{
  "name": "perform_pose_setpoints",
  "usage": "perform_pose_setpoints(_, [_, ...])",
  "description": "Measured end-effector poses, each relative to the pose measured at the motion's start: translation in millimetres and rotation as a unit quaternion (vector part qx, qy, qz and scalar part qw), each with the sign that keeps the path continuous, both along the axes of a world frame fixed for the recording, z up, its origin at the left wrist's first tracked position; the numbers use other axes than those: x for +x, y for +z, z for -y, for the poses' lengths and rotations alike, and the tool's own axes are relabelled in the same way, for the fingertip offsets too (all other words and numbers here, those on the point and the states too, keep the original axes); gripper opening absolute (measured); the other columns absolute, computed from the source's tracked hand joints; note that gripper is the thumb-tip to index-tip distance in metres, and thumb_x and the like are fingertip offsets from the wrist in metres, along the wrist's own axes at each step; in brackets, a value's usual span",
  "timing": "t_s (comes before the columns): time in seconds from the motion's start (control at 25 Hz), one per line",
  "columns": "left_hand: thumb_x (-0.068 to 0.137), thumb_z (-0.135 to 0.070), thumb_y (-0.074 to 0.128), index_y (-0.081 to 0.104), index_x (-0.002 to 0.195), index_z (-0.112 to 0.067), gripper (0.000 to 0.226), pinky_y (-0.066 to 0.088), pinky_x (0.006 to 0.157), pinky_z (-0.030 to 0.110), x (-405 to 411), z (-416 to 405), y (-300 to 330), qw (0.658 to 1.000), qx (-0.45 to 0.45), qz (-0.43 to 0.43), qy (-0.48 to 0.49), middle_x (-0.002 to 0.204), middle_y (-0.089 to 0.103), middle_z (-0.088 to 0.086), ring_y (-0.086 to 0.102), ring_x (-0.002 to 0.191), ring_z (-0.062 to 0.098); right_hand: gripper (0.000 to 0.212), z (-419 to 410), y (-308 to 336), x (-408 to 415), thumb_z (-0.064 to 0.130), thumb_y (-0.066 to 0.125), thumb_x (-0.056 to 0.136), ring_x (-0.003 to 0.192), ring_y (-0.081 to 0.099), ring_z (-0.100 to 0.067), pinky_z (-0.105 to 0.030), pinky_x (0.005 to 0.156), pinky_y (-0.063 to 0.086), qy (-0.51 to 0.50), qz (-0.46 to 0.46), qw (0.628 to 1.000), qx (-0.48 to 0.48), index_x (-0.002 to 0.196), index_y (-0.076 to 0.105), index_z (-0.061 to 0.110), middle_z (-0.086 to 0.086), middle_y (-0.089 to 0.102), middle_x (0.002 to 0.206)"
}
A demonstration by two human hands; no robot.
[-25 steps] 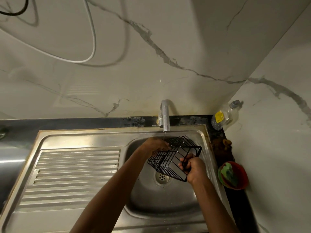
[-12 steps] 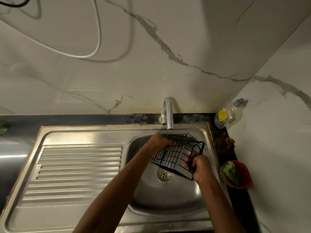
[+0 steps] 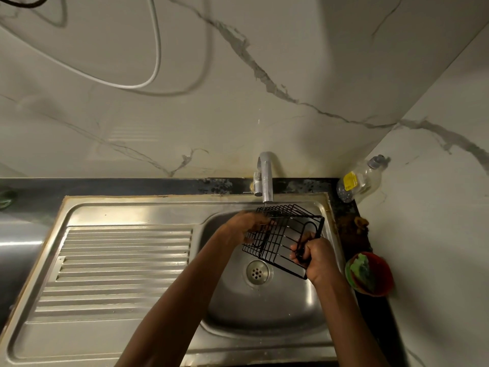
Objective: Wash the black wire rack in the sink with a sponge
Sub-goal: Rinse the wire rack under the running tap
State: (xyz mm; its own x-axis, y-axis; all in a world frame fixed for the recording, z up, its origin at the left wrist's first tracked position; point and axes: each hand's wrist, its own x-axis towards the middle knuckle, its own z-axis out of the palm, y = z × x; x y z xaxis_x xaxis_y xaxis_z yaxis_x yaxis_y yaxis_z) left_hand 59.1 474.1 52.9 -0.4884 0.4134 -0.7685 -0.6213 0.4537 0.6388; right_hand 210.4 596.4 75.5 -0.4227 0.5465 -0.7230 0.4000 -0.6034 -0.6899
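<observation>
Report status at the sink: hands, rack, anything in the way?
Left hand on the black wire rack, right hand gripping its edge. Rack held tilted under the faucet, above the drain. Nothing blocking.

Left hand (image 3: 244, 225) fingertips hidden behind the black wire rack (image 3: 284, 235); whether it holds a sponge can't be told. Right hand (image 3: 316, 256) covers the rack's near corner. Both forearms cut off by bottom edge. Stainless steel sink (image 3: 127, 348) cropped at bottom-left. Contents of the red round bowl (image 3: 370, 274) blurred, green stuff unidentifiable. Yellow label on the clear plastic bottle (image 3: 360, 178) unreadable. Water flow from the chrome tap (image 3: 266, 176) too faint to tell.
</observation>
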Motion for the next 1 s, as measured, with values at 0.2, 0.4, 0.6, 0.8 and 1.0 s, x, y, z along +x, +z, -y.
perform_pose_setpoints(0.2, [0.087, -0.025, 0.081, 0.07, 0.101, -0.014, 0.021, 0.044, 0.099, 0.044, 8.9, -4.4, -6.4, 0.994, 0.022, 0.023, 0.101, 0.103, 0.07, 0.002, 0.061, 0.092, 0.013, 0.034, 0.3, -2.2, 2.3, -0.008, 0.029, 0.048, 0.05, 0.055, -0.026, -0.023, 0.048, 0.043, -0.02, 0.002, 1.0, -0.023, 0.068, 0.046, 0.013, -0.01, 0.057, 0.057])
perform_pose_setpoints(0.4, [0.072, -0.024, 0.092, 0.078, 0.105, -0.008, 0.039, 0.049, 0.101, 0.034, 24.9, -21.3, -7.1, 0.985, 0.01, -0.042, 0.169, 0.099, 0.072, -0.004, 0.064, 0.09, 0.008, 0.034, 11.4, -3.8, 3.9, -0.01, 0.028, 0.048, 0.053, 0.055, -0.026, -0.028, 0.056, 0.045, -0.04, 0.015, 0.999, -0.018, 0.065, 0.047, 0.012, -0.011, 0.059, 0.058])
perform_pose_setpoints(0.6, [0.08, -0.021, 0.087, 0.068, 0.096, -0.014, 0.026, 0.049, 0.082, 0.033, 18.8, -22.7, 5.3, 0.993, -0.008, -0.009, 0.116, 0.095, 0.063, -0.002, 0.056, 0.082, 0.01, 0.034, 13.4, -0.8, 8.1, -0.014, 0.025, 0.05, 0.049, 0.053, -0.027, -0.03, 0.052, 0.043, -0.029, -0.001, 1.0, -0.002, 0.061, 0.045, 0.011, -0.015, 0.056, 0.056])
perform_pose_setpoints(0.8, [0.076, -0.034, 0.09, 0.062, 0.119, -0.014, 0.055, 0.058, 0.079, 0.045, -7.4, -5.5, 23.7, 0.994, -0.083, 0.045, -0.049, 0.101, 0.063, 0.005, 0.058, 0.105, 0.025, 0.038, 9.7, 1.2, 20.7, -0.019, 0.02, 0.059, 0.05, 0.047, -0.027, -0.029, 0.044, 0.039, -0.018, -0.009, 1.0, 0.006, 0.062, 0.046, 0.01, -0.016, 0.052, 0.056])
perform_pose_setpoints(1.0, [0.093, -0.03, 0.075, 0.07, 0.111, -0.012, 0.026, 0.054, 0.081, 0.039, 9.7, -11.6, 13.8, 0.996, -0.025, -0.04, 0.073, 0.122, 0.069, 0.015, 0.064, 0.101, 0.022, 0.038, 19.3, 8.5, 7.8, -0.019, 0.025, 0.058, 0.048, 0.055, -0.03, -0.032, 0.049, 0.043, -0.029, -0.014, 0.999, 0.018, 0.07, 0.049, 0.008, -0.019, 0.056, 0.058])
